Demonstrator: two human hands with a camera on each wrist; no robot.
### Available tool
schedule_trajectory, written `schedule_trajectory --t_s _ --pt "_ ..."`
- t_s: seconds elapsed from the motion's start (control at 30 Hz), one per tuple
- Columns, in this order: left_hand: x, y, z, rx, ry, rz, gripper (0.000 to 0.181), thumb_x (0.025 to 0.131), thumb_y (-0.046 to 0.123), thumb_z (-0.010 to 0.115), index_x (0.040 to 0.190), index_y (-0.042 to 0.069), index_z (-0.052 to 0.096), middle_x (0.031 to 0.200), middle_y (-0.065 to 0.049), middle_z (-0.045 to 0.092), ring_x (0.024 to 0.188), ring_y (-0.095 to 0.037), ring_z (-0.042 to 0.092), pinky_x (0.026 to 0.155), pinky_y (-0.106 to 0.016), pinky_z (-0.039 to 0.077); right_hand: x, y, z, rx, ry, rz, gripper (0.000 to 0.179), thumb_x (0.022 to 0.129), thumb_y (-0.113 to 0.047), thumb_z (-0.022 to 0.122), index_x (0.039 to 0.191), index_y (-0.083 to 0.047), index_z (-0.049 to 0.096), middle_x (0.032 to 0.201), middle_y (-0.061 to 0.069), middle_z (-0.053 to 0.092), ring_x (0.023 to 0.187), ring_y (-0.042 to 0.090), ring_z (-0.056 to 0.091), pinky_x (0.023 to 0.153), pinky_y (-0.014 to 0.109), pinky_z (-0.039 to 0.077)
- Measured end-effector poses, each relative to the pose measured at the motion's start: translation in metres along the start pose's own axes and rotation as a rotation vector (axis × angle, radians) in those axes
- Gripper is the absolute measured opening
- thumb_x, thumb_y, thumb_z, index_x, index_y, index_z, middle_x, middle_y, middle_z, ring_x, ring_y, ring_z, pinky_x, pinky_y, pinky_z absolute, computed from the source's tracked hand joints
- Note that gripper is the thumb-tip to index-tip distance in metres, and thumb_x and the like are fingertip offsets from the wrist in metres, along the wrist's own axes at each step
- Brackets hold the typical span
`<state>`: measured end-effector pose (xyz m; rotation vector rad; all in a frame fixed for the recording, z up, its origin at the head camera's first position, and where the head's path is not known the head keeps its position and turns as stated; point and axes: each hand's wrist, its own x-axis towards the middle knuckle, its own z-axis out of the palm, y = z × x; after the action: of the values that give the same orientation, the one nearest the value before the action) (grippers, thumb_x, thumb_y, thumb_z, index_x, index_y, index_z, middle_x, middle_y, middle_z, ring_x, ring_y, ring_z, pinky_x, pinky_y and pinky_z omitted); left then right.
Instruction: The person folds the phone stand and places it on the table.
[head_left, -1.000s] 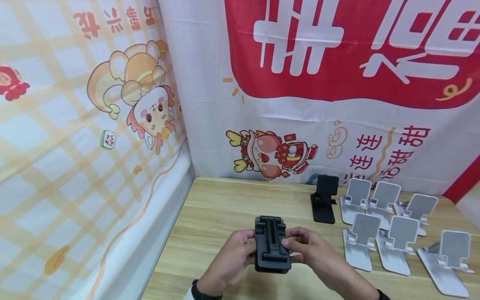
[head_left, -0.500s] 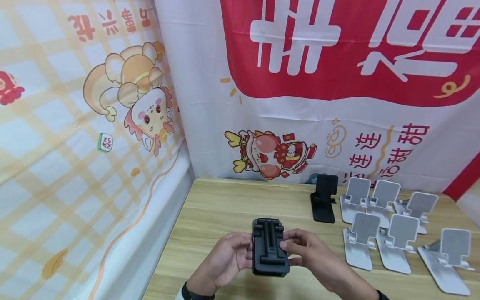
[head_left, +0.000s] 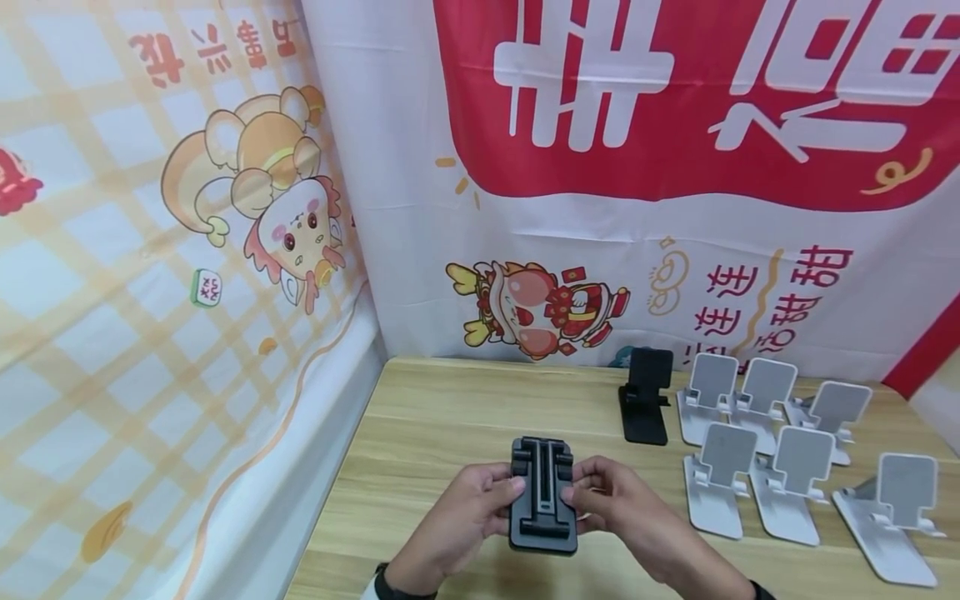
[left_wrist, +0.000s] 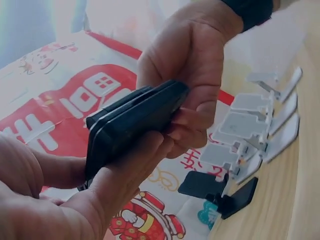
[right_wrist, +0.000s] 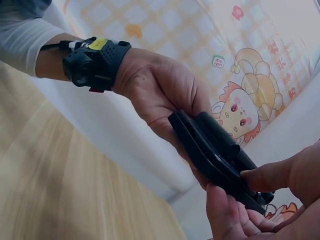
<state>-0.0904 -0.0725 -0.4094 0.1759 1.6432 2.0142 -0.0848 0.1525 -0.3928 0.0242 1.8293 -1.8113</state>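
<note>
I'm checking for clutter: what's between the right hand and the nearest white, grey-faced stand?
In the head view, only bare wooden tabletop shows between the right hand and that white stand.

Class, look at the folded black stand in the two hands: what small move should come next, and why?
Probably the right hand should lift the stand's folded part while the left hand steadies it: both hands grip the folded black stand by its sides, and the opened black stand and white stands on the table have raised plates.
</note>
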Motion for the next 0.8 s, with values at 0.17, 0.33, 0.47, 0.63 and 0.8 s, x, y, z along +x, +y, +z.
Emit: schedule_trajectory --t_s 0.17,0.33,0.47,0.63,0.8 --pt "0.002 0.002 0.013 0.522 0.239 0.060 0.047 0.096 0.036 0.055 0.126 -0.001 0.059 0.099 -0.003 0.070 0.084 -0.013 0.066 0.071 -0.029 0.059 0.004 0.004 0.000 -0.013 0.071 -0.006 0.049 0.092 -0.016 0.062 0.128 0.010 0.039 0.111 0.017 0.053 0.088 0.022 0.064 0.084 0.039 0.057" --pt "0.003 0.003 0.032 0.928 0.309 0.006 0.085 0.082 0.072 0.048 0.130 0.002 0.054 0.110 -0.004 0.058 0.092 -0.014 0.056 0.080 -0.038 0.054 0.008 0.010 0.003 -0.035 0.130 -0.034 0.043 0.092 -0.009 0.060 0.124 0.011 0.039 0.110 0.019 0.050 0.086 0.021 0.064 0.080 0.039 0.058" --pt "0.007 -0.001 0.038 1.101 0.298 0.015 0.103 0.072 0.077 0.055 0.137 -0.001 0.043 0.112 -0.007 0.051 0.092 -0.017 0.049 0.081 -0.037 0.050 0.012 0.013 0.009 -0.071 0.156 -0.056 0.042 0.091 -0.010 0.062 0.121 0.012 0.041 0.108 0.020 0.050 0.084 0.020 0.063 0.078 0.038 0.059" --pt "0.010 -0.006 0.037 1.179 0.324 0.079 0.090 0.073 0.065 0.067 0.131 -0.001 0.047 0.101 -0.004 0.045 0.085 -0.015 0.043 0.069 -0.030 0.046 0.015 0.013 0.016 -0.101 0.179 -0.052 0.042 0.090 -0.011 0.064 0.119 0.010 0.043 0.106 0.020 0.050 0.084 0.021 0.062 0.075 0.036 0.060" --pt "0.014 -0.008 0.033 1.154 0.393 0.127 0.084 0.068 0.064 0.070 0.123 0.002 0.056 0.097 0.000 0.047 0.078 -0.012 0.045 0.065 -0.027 0.048 0.016 0.013 0.019 -0.112 0.184 -0.056 0.041 0.089 -0.012 0.065 0.117 0.009 0.043 0.105 0.019 0.051 0.082 0.020 0.062 0.074 0.036 0.060"
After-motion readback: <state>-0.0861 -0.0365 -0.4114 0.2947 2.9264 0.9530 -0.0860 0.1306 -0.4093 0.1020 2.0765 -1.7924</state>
